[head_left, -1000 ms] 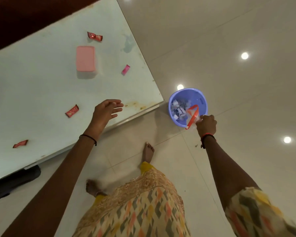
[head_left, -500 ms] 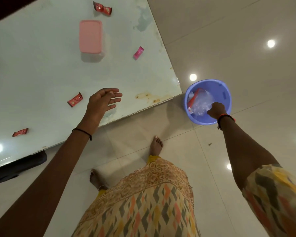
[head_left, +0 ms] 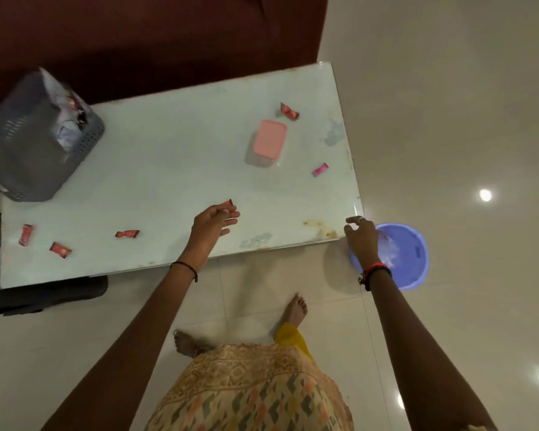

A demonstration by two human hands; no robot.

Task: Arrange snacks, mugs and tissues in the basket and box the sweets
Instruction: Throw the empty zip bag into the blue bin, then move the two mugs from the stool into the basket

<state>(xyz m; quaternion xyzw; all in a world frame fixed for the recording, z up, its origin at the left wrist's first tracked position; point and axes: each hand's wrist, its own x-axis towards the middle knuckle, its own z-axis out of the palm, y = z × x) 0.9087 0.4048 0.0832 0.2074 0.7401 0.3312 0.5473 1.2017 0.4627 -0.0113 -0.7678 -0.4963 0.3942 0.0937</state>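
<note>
Sweets lie scattered across the bench, and I judge none boxed yet: the pink box sits lidded. The grey basket already holds packets. My left hand nears the nearest sweet, fingers loose and empty. My right hand hangs slack, holding nothing.

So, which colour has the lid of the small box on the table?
The lid is plain pink; the head view shows it best.
</note>
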